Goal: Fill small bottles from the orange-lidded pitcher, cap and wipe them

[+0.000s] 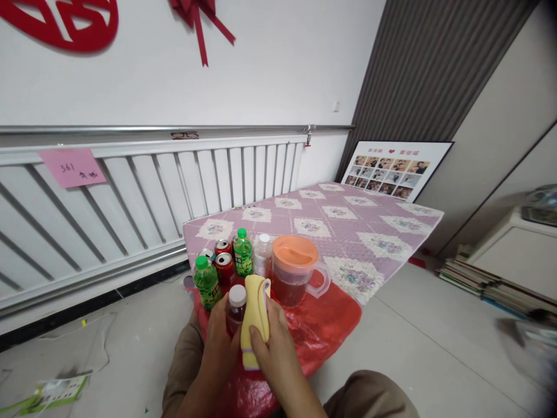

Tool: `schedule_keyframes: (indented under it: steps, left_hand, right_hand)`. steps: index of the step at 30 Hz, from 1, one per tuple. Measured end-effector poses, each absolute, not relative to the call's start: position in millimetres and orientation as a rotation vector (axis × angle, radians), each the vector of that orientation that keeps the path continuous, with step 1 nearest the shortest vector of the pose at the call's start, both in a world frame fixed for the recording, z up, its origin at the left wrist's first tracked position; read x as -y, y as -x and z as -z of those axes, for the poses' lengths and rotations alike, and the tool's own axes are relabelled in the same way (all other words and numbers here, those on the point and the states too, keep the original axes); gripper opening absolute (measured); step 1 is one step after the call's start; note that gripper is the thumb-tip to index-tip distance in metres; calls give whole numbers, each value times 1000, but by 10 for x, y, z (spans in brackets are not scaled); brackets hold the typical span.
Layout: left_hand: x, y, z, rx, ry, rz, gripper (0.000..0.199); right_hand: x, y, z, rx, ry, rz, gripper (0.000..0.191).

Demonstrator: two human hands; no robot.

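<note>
One bottle [236, 312] gripped by the left hand [217, 335], yellow cloth [254, 316] by the right hand [277, 343], near the table [339, 212] edge.
Bottle looks slippery, so hug its middle; cloth looks soft.

We count two green-capped bottles [208, 287], two white-capped bottles [237, 302], at least three cans [225, 269], one pitcher [292, 273], one cloth [253, 325], one pink note [73, 168].

Glossy red plastic sheeting [324, 325] crinkles beneath a clear plastic pitcher [292, 284] with a matt orange lid [296, 253].
We see soft yellow cloth [253, 319], shiny metal cans [224, 268], smooth plastic bottles [208, 284], a quilted-looking fabric cover [308, 226] and glossy floor tiles [409, 337].
</note>
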State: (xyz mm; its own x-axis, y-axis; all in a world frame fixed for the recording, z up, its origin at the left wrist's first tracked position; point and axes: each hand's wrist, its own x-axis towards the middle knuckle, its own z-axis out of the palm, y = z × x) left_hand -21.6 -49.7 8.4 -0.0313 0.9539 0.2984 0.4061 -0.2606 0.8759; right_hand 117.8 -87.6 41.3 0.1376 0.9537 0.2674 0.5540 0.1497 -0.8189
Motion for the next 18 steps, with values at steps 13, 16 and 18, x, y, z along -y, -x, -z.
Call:
schedule_keyframes:
  steps: [13, 16, 18]
  left_hand:
    - [166, 520, -164, -1136, -1805, -979, 84]
    - [158, 508, -198, -1064, -1797, -924, 86]
    - [191, 471, -200, -1066, -1778, -937, 82]
  right_hand:
    - [802, -1293, -6, 1557, 1650, -686, 71]
    - [809, -1298, 10, 1555, 1661, -681, 71]
    - [826, -1292, 14, 1541, 1646, -668, 70]
